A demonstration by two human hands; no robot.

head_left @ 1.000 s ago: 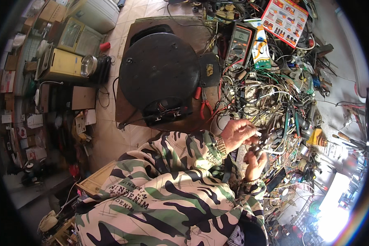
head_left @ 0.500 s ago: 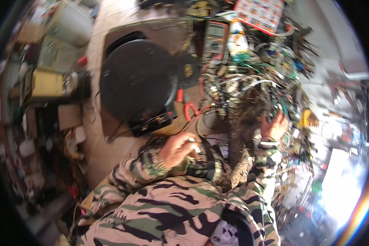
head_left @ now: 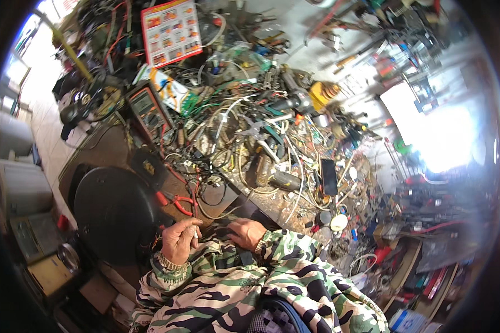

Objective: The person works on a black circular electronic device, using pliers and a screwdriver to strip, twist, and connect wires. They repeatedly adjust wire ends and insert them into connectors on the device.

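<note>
My left hand (head_left: 178, 242) is closed, its fingers pinching a small white piece (head_left: 195, 238) whose kind I cannot make out. Over my lap, my right hand (head_left: 246, 233) lies on the camouflage cloth with fingers loosely bent; nothing shows in it. Just beyond my left hand are red-handled pliers (head_left: 184, 205) on the brown board. A large round black appliance (head_left: 114, 213) sits to the left of that hand, with a flat black part (head_left: 149, 167) at its far side. Farther off lies a multimeter (head_left: 148, 111) with a red lead.
Tangled wires (head_left: 222, 119), tools and scraps crowd the bench. Among them are a dark phone-like slab (head_left: 329, 177), a dark cylinder (head_left: 286, 180) and a power tool (head_left: 297, 100). A red-bordered printed sheet (head_left: 172, 33) lies at the back. Boxes (head_left: 25, 188) stand at the left.
My right hand has come back from the bench clutter to my lap, beside my left hand. The view has turned right, so the round appliance now appears farther left. The left hand keeps the white piece.
</note>
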